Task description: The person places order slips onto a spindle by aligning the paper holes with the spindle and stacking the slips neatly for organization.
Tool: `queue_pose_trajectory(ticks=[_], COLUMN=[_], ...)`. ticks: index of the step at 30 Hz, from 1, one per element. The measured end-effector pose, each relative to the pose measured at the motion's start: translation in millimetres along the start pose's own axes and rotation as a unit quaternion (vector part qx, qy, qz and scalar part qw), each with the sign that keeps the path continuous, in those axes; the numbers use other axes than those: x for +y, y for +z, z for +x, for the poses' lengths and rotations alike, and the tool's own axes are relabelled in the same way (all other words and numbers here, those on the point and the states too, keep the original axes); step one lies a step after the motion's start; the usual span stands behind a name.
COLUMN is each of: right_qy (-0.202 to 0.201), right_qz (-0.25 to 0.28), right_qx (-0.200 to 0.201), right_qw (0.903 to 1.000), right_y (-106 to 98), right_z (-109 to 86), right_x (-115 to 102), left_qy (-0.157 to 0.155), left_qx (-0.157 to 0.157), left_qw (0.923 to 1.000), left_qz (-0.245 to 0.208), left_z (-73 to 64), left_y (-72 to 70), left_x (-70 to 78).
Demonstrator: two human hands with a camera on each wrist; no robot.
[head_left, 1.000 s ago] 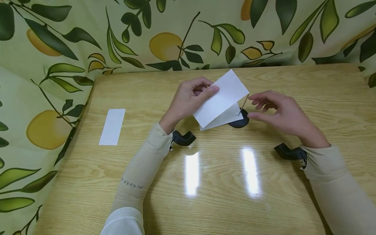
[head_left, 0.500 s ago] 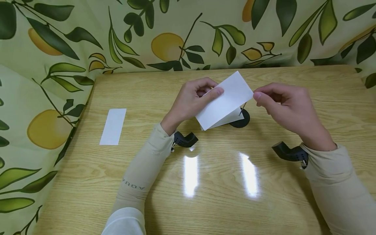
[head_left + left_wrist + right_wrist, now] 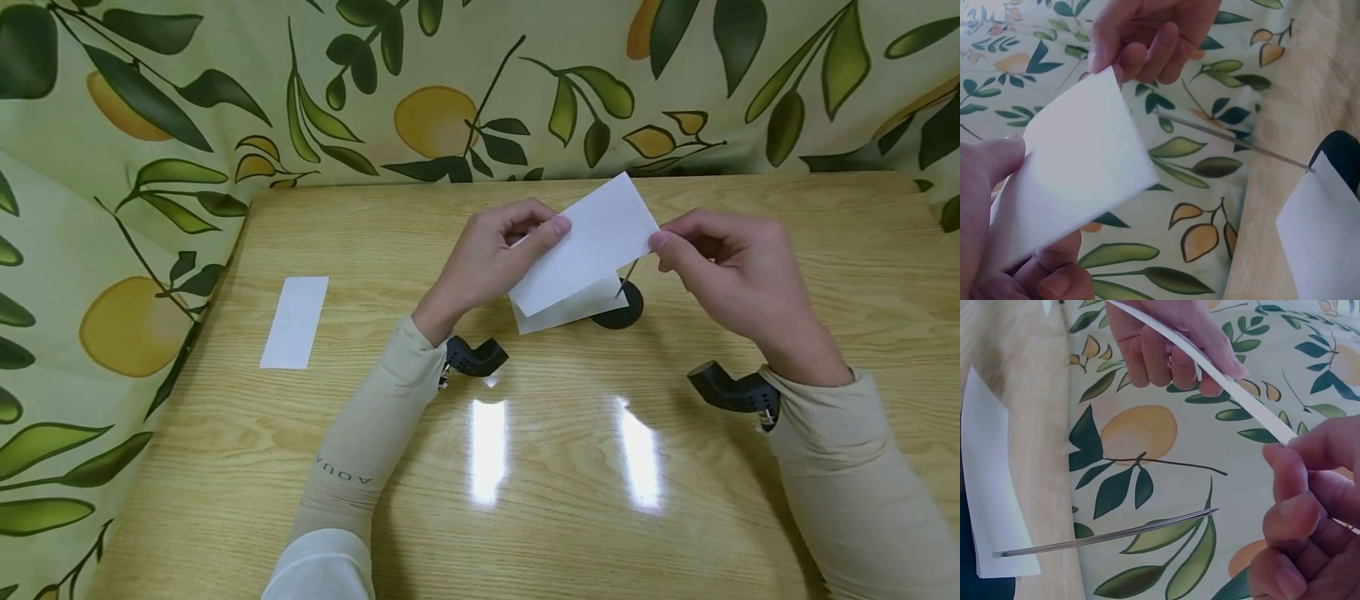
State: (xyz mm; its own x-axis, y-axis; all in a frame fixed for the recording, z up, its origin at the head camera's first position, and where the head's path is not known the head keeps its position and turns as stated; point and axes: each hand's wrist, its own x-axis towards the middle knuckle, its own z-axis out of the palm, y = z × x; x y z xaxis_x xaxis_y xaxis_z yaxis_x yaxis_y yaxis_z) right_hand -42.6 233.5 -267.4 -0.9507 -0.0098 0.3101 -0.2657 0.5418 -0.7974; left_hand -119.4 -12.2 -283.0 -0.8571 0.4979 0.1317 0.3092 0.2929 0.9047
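My left hand (image 3: pixel 491 258) grips a white paper slip (image 3: pixel 588 246) by its left side, thumb on top and fingers beneath. With thumb and index finger, my right hand (image 3: pixel 738 279) pinches the slip's right corner. Held between both hands, the slip is tilted above a bill spike, whose thin metal rod (image 3: pixel 1110 534) stands up from a round black base (image 3: pixel 633 308). More white paper (image 3: pixel 566 312) is pierced by the rod and lies low over the base. In the right wrist view the rod's pointed tip is bare, apart from the held slip (image 3: pixel 1235 394).
Another white slip (image 3: pixel 294 323) lies flat on the wooden table (image 3: pixel 555 533) at the left. A curtain with a fruit and leaf print (image 3: pixel 247 83) hangs along the table's back and left edges. Black wrist cameras (image 3: pixel 731 387) jut from beneath both sleeves.
My right hand came up from beside the spike, fingers apart, and took hold of the slip's right corner. The slip shifted slightly right, uncovering more of the pierced paper below.
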Motion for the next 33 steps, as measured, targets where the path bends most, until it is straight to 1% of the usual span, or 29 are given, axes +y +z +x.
queue_pose_trajectory(ticks=[3,6,11,16,19,23,26,33], right_qy=[0.017,0.036,0.064,0.096,0.112,0.115,0.115,0.119], right_qz=[0.032,0.052,0.077,0.096,0.099,0.097,0.089,0.069], right_qx=[0.019,0.037,0.047,0.032,0.022,0.01,0.0,-0.019], right_qw=[0.9992,0.9973,0.9939,0.9901,0.9885,0.9885,0.9893,0.9903], right_y=[0,-1,2,6,8,10,11,12], right_z=[1.9,3.4,7.0,9.3,10.0,10.6,10.2,8.5], right_x=[0,1,5,11,13,16,18,21], left_qy=[0.0,-0.003,-0.017,-0.037,-0.039,-0.038,-0.044,-0.056], left_qx=[0.005,0.013,0.027,0.034,0.034,0.019,0.006,-0.01], left_qw=[1.0,0.9997,0.9982,0.9972,0.9972,0.9981,0.9983,0.9977], left_qz=[-0.003,-0.02,-0.05,-0.055,-0.054,-0.046,-0.039,-0.037], left_z=[-0.3,-0.8,0.0,2.1,3.4,5.0,4.9,3.6], left_y=[-5.1,-9.6,-13.8,-14.9,-15.6,-16.6,-17.4,-20.2], left_x=[-1.6,-2.7,-6.6,-12.1,-15.6,-19.7,-20.8,-21.7])
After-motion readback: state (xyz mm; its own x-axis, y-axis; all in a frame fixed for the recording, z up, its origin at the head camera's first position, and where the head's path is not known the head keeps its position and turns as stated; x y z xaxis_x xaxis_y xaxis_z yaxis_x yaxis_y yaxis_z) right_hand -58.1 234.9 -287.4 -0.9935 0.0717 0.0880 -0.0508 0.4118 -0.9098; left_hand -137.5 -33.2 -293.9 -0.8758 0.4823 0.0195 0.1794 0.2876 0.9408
